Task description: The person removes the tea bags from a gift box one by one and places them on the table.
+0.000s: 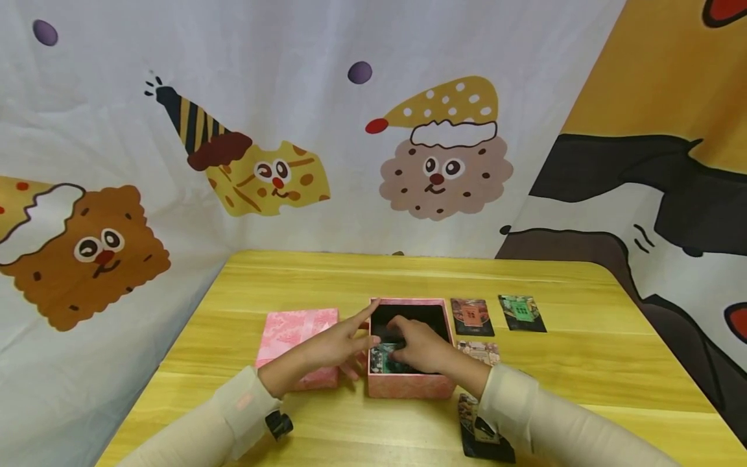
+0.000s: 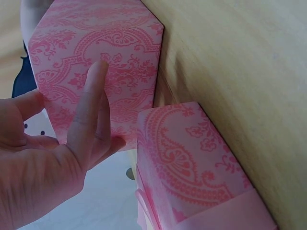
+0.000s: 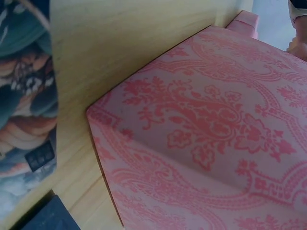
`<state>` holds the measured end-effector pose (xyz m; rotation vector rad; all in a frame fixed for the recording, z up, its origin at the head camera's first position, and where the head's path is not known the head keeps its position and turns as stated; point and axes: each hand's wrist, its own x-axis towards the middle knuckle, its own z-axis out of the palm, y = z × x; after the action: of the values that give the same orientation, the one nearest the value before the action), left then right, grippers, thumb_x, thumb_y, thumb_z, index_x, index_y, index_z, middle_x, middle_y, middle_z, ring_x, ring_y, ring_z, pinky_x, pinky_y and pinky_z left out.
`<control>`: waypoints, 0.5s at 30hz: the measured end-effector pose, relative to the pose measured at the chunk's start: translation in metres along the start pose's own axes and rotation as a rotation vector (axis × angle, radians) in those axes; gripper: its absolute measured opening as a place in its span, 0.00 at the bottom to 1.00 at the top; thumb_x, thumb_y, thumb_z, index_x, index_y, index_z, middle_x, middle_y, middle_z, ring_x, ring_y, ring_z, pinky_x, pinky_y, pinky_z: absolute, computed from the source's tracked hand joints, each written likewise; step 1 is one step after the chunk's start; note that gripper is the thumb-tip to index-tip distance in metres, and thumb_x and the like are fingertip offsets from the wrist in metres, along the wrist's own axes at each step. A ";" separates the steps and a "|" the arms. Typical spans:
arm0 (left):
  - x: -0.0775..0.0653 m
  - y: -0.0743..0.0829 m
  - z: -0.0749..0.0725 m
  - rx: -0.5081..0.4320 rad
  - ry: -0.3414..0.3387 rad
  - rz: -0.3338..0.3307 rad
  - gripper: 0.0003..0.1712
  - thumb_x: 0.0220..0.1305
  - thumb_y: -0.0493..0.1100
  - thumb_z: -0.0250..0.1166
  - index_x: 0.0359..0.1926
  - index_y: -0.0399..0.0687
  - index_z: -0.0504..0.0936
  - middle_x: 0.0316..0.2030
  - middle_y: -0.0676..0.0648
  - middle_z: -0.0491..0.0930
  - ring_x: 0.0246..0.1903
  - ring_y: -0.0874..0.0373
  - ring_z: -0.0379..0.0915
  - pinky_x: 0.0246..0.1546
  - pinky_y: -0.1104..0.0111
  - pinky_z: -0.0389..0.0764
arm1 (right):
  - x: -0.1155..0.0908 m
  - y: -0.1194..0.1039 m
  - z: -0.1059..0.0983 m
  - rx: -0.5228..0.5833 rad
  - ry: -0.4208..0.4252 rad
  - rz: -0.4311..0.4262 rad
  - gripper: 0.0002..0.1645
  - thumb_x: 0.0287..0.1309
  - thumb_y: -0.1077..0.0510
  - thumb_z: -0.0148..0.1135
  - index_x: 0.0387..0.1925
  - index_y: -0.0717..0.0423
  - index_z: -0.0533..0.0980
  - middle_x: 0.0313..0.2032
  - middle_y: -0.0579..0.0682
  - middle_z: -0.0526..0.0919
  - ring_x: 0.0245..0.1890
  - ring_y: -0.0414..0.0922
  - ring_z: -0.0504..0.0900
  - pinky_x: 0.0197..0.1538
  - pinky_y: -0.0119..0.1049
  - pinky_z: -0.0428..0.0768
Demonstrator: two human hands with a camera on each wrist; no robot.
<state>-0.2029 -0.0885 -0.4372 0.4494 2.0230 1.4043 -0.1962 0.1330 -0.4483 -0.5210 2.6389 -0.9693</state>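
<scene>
A pink patterned box (image 1: 411, 387) stands uncovered on the table, dark inside. My left hand (image 1: 341, 344) is at its left wall, fingers mostly extended; in the left wrist view the hand (image 2: 53, 158) has its fingers along the box's outer side (image 2: 129, 43). My right hand (image 1: 423, 347) reaches into the box with bent fingers, beside a dark teal printed card (image 1: 380, 360) lying inside. Whether the fingertips pinch that card is hidden. The right wrist view shows the box's outer wall (image 3: 201, 129), not the hand.
Left of the box sits its pink ribboned lid (image 1: 286, 331). To the right lie a red-printed card (image 1: 471, 316), a green-printed card (image 1: 522, 312) and a pale card (image 1: 478, 351). Nearer, a dark card (image 1: 469, 434) lies partly under the right forearm. A cartoon-printed curtain (image 1: 344, 233) hangs behind the table.
</scene>
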 end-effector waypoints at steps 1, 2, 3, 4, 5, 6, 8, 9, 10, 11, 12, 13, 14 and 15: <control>0.000 0.000 0.000 -0.002 0.001 0.000 0.46 0.78 0.52 0.59 0.83 0.75 0.41 0.77 0.31 0.54 0.32 0.42 0.84 0.30 0.47 0.89 | 0.000 0.000 0.000 -0.001 0.006 -0.004 0.29 0.56 0.64 0.75 0.58 0.62 0.75 0.50 0.60 0.84 0.51 0.57 0.83 0.53 0.57 0.84; 0.000 0.000 0.001 -0.003 0.002 0.001 0.46 0.78 0.51 0.59 0.83 0.74 0.41 0.77 0.31 0.54 0.32 0.41 0.84 0.30 0.47 0.89 | 0.000 0.000 0.000 -0.002 0.012 -0.012 0.28 0.55 0.65 0.76 0.56 0.62 0.76 0.48 0.59 0.85 0.50 0.57 0.83 0.51 0.56 0.85; 0.000 0.000 0.001 -0.004 0.002 0.002 0.46 0.78 0.51 0.59 0.83 0.74 0.41 0.76 0.31 0.54 0.31 0.41 0.85 0.29 0.47 0.89 | -0.001 0.000 -0.001 -0.002 0.016 -0.017 0.26 0.54 0.66 0.77 0.53 0.60 0.77 0.45 0.57 0.85 0.47 0.55 0.83 0.49 0.54 0.85; 0.000 0.000 0.001 -0.007 0.002 0.001 0.46 0.78 0.51 0.59 0.83 0.74 0.41 0.76 0.31 0.55 0.31 0.41 0.85 0.29 0.47 0.89 | -0.001 0.000 -0.001 -0.001 0.015 -0.025 0.23 0.54 0.67 0.77 0.50 0.59 0.78 0.43 0.55 0.85 0.44 0.53 0.84 0.46 0.52 0.86; 0.000 0.000 0.001 -0.009 0.002 0.003 0.46 0.78 0.51 0.59 0.83 0.74 0.41 0.76 0.31 0.55 0.31 0.41 0.85 0.29 0.47 0.89 | -0.002 0.000 -0.001 0.002 0.011 -0.037 0.20 0.53 0.67 0.77 0.46 0.58 0.78 0.40 0.53 0.85 0.42 0.51 0.84 0.43 0.50 0.86; 0.000 0.000 0.001 -0.010 0.001 0.002 0.46 0.78 0.51 0.59 0.83 0.75 0.41 0.77 0.32 0.55 0.30 0.41 0.85 0.29 0.47 0.89 | -0.002 0.000 -0.001 0.004 0.009 -0.050 0.17 0.53 0.68 0.77 0.42 0.56 0.79 0.38 0.51 0.85 0.40 0.49 0.84 0.41 0.48 0.85; 0.000 0.000 0.001 -0.013 -0.001 0.002 0.46 0.78 0.51 0.59 0.83 0.76 0.41 0.77 0.32 0.54 0.30 0.41 0.85 0.29 0.47 0.89 | -0.003 0.001 -0.002 0.012 0.012 -0.072 0.14 0.54 0.68 0.76 0.36 0.54 0.79 0.34 0.48 0.85 0.37 0.46 0.83 0.38 0.46 0.84; 0.000 0.000 0.001 -0.016 -0.002 0.000 0.45 0.78 0.51 0.59 0.82 0.77 0.41 0.77 0.32 0.54 0.30 0.41 0.85 0.29 0.47 0.89 | -0.003 0.001 -0.002 0.010 0.017 -0.083 0.13 0.55 0.68 0.76 0.34 0.53 0.79 0.33 0.47 0.84 0.35 0.45 0.82 0.37 0.44 0.83; 0.000 0.000 0.001 -0.017 -0.003 -0.001 0.45 0.78 0.51 0.59 0.82 0.77 0.41 0.78 0.32 0.54 0.31 0.41 0.85 0.30 0.48 0.89 | -0.003 0.001 -0.002 0.005 0.026 -0.096 0.12 0.56 0.68 0.75 0.33 0.53 0.79 0.33 0.46 0.84 0.35 0.44 0.82 0.37 0.44 0.83; 0.000 0.000 0.001 -0.016 -0.003 -0.002 0.45 0.78 0.50 0.59 0.82 0.78 0.41 0.77 0.32 0.54 0.31 0.41 0.85 0.30 0.48 0.89 | -0.003 0.001 -0.002 -0.003 0.041 -0.106 0.11 0.57 0.68 0.74 0.33 0.53 0.79 0.33 0.46 0.84 0.34 0.43 0.82 0.37 0.44 0.82; 0.000 0.000 0.001 -0.016 -0.003 -0.004 0.45 0.78 0.50 0.59 0.82 0.78 0.41 0.77 0.32 0.55 0.31 0.41 0.85 0.30 0.48 0.89 | -0.003 0.001 -0.003 -0.014 0.058 -0.112 0.10 0.58 0.67 0.74 0.32 0.53 0.79 0.33 0.45 0.85 0.34 0.42 0.81 0.37 0.44 0.82; 0.000 0.001 0.001 -0.015 -0.004 -0.003 0.45 0.79 0.50 0.59 0.82 0.78 0.41 0.77 0.31 0.55 0.32 0.40 0.85 0.30 0.48 0.89 | -0.003 0.001 -0.003 -0.023 0.076 -0.115 0.09 0.59 0.67 0.73 0.33 0.53 0.80 0.32 0.46 0.84 0.33 0.42 0.80 0.37 0.44 0.82; 0.001 0.001 0.001 -0.014 -0.004 -0.002 0.45 0.79 0.49 0.58 0.82 0.77 0.40 0.76 0.31 0.55 0.32 0.40 0.85 0.30 0.48 0.89 | -0.003 0.001 -0.003 -0.030 0.094 -0.114 0.08 0.60 0.66 0.72 0.33 0.53 0.80 0.33 0.46 0.84 0.32 0.42 0.79 0.37 0.44 0.81; 0.001 0.001 0.001 -0.012 -0.003 -0.002 0.45 0.79 0.49 0.58 0.82 0.77 0.40 0.76 0.31 0.55 0.32 0.39 0.85 0.29 0.48 0.89 | -0.003 0.001 -0.003 -0.035 0.111 -0.109 0.07 0.62 0.66 0.71 0.34 0.54 0.80 0.33 0.46 0.84 0.31 0.43 0.78 0.37 0.44 0.80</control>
<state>-0.2032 -0.0869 -0.4371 0.4441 2.0110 1.4133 -0.1950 0.1362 -0.4466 -0.6426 2.7555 -1.0128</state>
